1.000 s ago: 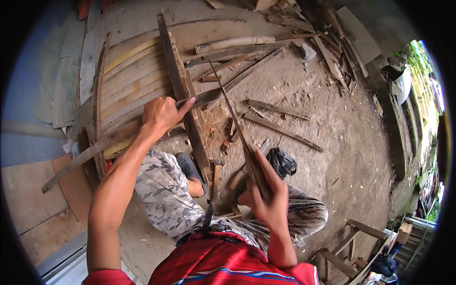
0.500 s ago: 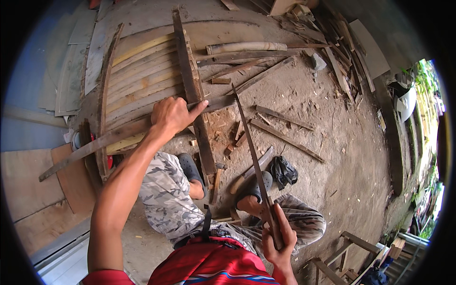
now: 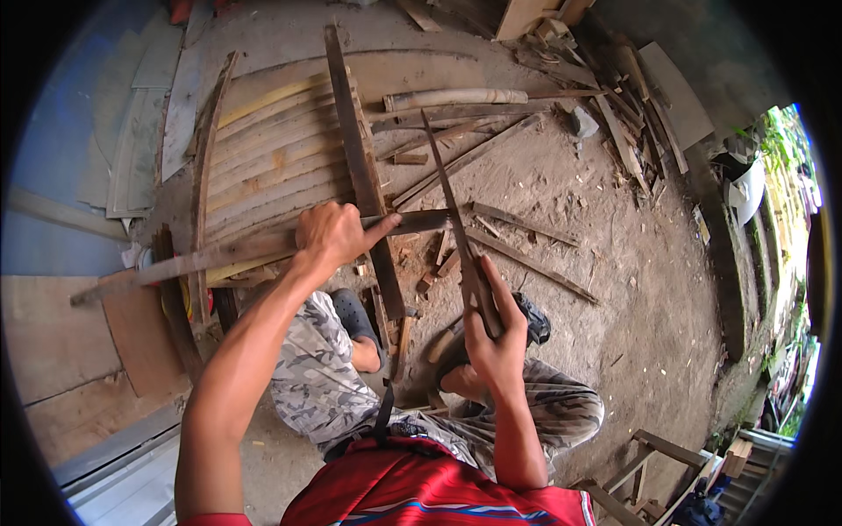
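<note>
My left hand (image 3: 333,237) is closed over a long dark wooden slat (image 3: 189,265), its thumb stretched along the slat toward the right end. The slat lies across a wooden rail (image 3: 355,140) of a slatted frame. In my right hand (image 3: 496,337) is a handsaw (image 3: 448,188), gripped by its handle, blade pointing away from me. The blade crosses at the slat's right end; whether its teeth touch the wood cannot be made out. Pale slats (image 3: 276,158) lie side by side between that rail and another rail (image 3: 207,175) on the left.
Loose wood strips (image 3: 531,266) and offcuts lie on the dirt floor to the right. A black plastic bag (image 3: 535,317) is partly hidden behind my right hand. Scrap boards (image 3: 627,145) are heaped at the far right. A small wooden frame (image 3: 636,473) stands at the lower right.
My right hand has pushed the saw forward and slightly left, away from my body. The slat's right end sits lower and farther right in the view, still under my left hand.
</note>
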A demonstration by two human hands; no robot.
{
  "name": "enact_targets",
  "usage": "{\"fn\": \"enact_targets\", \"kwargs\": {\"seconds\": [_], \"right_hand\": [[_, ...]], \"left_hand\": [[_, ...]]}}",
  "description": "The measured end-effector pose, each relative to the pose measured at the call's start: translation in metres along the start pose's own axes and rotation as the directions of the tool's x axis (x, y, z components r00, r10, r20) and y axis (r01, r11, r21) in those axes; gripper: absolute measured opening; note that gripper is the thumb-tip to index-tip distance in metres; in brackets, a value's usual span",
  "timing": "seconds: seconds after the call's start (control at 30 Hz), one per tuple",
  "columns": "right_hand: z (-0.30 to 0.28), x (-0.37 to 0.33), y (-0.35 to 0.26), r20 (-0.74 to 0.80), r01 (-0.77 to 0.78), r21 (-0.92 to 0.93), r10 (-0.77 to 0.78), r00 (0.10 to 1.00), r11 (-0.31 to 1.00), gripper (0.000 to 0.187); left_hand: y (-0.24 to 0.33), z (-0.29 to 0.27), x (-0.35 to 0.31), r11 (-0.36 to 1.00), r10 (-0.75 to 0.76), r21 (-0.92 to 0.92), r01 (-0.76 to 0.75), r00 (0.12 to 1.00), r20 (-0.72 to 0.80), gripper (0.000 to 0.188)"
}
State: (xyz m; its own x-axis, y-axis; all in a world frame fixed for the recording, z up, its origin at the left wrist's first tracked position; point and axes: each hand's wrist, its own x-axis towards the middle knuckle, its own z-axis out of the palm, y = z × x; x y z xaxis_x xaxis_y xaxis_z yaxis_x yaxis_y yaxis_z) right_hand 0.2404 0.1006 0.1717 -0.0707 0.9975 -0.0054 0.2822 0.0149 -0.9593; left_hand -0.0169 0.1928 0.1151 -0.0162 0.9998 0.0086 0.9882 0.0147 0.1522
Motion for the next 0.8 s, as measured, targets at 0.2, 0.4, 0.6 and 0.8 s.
{"fn": "enact_targets", "kwargs": {"seconds": [0.2, 0.4, 0.6, 0.8], "right_hand": [[0.005, -0.013, 0.010, -0.010, 0.101, -0.059, -0.102, 0.995, 0.993, 0.064], [0.015, 0.002, 0.001, 0.002, 0.082, -0.045, -0.082, 0.997, 0.996, 0.065], [0.020, 0.049, -0.008, -0.009, 0.247, -0.088, -0.249, 0.968, 0.965, 0.066], [0.032, 0.060, 0.007, 0.106, 0.188, -0.052, -0.182, 0.978, 0.981, 0.073]], "left_hand": [[0.003, -0.002, -0.001, 1.000, 0.024, -0.012, -0.024, 1.000, -0.014, 0.094], [-0.001, -0.014, 0.009, 0.999, -0.040, -0.031, 0.042, 0.998, 0.058, 0.093], [-0.016, -0.036, 0.037, 0.994, -0.097, -0.050, 0.100, 0.994, 0.059, 0.095], [-0.022, -0.036, 0.045, 0.989, -0.121, -0.064, 0.134, 0.978, 0.168, 0.095]]}}
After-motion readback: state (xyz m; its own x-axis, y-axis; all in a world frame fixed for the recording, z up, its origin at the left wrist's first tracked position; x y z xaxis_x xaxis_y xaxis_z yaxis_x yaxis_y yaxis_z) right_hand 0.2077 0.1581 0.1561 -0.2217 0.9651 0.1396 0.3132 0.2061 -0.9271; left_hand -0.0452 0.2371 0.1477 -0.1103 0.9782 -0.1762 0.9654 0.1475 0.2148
